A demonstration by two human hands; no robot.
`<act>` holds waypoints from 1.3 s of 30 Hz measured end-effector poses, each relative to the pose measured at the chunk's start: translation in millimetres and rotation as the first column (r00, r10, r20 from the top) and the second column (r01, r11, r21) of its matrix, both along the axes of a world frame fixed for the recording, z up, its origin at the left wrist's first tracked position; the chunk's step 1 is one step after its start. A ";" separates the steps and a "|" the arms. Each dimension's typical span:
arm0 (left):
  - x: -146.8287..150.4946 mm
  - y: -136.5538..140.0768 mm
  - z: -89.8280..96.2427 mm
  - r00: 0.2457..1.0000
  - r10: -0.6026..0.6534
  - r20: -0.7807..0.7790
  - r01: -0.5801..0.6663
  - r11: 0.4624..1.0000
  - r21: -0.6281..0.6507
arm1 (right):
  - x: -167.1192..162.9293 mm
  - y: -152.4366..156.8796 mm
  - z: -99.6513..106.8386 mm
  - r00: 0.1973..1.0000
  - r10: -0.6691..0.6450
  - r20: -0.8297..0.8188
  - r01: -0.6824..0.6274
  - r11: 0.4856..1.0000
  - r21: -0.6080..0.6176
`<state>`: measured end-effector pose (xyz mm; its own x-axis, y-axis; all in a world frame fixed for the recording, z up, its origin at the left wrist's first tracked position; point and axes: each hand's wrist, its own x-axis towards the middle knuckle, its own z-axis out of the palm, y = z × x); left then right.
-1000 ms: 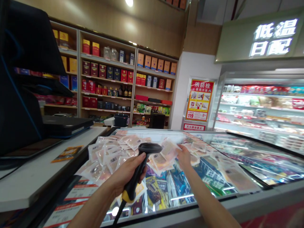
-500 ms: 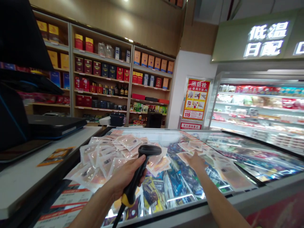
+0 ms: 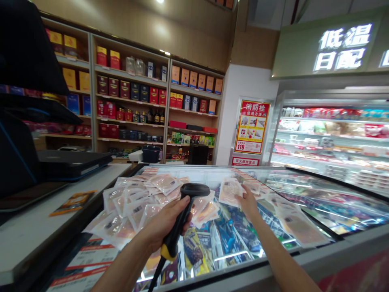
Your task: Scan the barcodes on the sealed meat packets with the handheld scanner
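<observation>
My left hand (image 3: 170,222) is wrapped round the handle of a black and yellow barcode scanner (image 3: 194,190), its head pointing up and its cable hanging down. Between the fingers of my right hand (image 3: 249,203) is the edge of a clear plastic packet (image 3: 230,192) with pale pinkish contents, raised above the freezer glass. A large heap of similar packets (image 3: 133,207) lies on the glass to the left, partly behind the scanner. More packets (image 3: 299,223) are spread on the glass right of my right hand.
Under the freezer's glass lid (image 3: 223,259) lie colourful packaged goods. A counter (image 3: 36,227) with an orange packet (image 3: 73,202) and dark checkout equipment (image 3: 73,162) stands at the left. Shelves of boxes (image 3: 130,89) line the back, and a lit chiller (image 3: 334,138) stands at the right.
My right hand has lifted one packet off the glass and moved it slightly left, towards the scanner. The scanner has shifted a little to the right in my left hand.
</observation>
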<state>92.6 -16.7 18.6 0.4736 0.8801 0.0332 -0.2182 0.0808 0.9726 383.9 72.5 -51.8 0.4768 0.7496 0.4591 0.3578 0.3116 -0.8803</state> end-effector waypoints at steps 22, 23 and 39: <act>3.9 20.8 20.3 0.997 0.067 -0.040 -0.068 0.997 -0.024 | -68.3 14.3 25.4 0.957 0.254 -0.137 -0.248 0.967 0.060; 5.7 23.4 19.0 0.997 0.067 -0.037 -0.068 0.997 -0.023 | -75.3 18.9 20.6 0.966 0.244 -0.082 -0.241 0.970 0.038; 41.4 57.6 9.7 0.996 0.022 -0.082 -0.029 0.997 -0.076 | 40.0 59.5 -1.4 0.406 -0.134 0.904 0.543 0.831 -0.121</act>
<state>134.0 40.9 28.3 0.4494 0.8904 -0.0726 -0.1417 0.1512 0.9783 423.9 132.0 -53.2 0.2633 0.8069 0.5287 0.9615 -0.2644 -0.0753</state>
